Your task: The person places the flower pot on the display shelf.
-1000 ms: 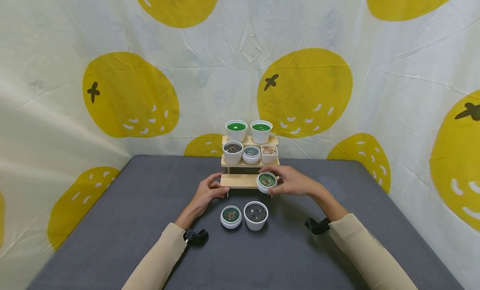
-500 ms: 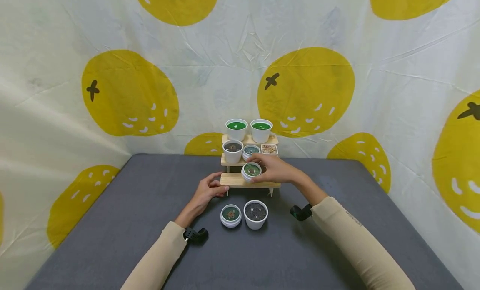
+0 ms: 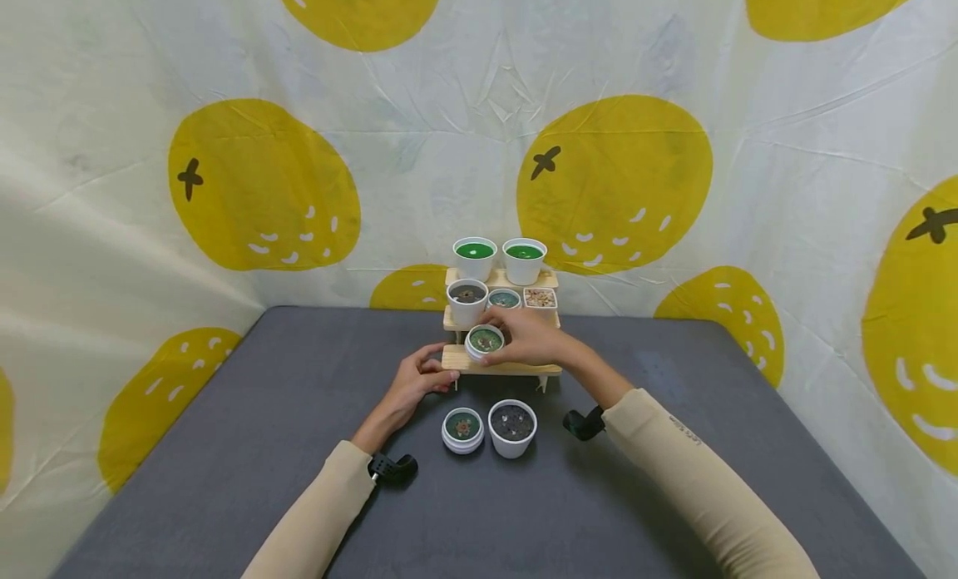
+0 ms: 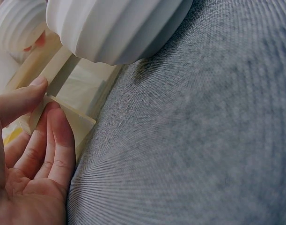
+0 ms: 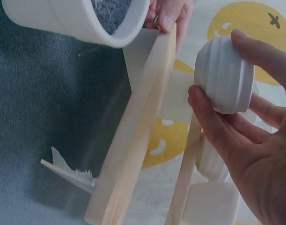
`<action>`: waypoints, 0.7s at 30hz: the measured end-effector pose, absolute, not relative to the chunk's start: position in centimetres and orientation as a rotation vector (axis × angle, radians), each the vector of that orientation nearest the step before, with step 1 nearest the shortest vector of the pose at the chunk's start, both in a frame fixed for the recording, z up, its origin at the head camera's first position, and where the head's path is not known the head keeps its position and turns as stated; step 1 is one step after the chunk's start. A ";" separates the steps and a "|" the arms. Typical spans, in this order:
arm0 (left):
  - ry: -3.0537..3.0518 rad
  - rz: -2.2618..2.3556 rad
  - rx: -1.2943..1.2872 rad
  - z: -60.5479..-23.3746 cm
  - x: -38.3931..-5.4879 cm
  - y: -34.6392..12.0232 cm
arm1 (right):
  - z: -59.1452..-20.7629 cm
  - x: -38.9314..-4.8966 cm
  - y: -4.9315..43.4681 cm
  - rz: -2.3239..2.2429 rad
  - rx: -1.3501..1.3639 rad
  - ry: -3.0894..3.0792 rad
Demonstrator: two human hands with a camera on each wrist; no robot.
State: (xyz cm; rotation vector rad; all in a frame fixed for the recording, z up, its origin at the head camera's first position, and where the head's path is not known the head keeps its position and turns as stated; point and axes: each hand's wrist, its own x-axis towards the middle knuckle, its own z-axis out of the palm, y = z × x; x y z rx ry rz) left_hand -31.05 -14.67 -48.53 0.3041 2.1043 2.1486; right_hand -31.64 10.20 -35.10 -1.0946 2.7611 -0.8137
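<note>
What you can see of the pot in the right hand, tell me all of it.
The pot is squat, round and white, its wall ringed with ridges; it could be plastic or ceramic, I can't tell which. Inside the rim shows a green fill with a brownish patch near the middle. It is roughly upright, gripped between the thumb and fingers of the right hand, and held clear of the lowest wooden shelf. Only the hand visibly touches it.

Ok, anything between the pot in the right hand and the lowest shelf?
Nothing visible: the right wrist view shows only a gap between the held pot and the lowest shelf. The left hand grips the shelf's end.
</note>
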 end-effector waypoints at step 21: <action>2.106 2.159 0.342 -48.3 -30.7 -14.7 | -36.1 -31.4 7.5 -0.801 -0.998 2.809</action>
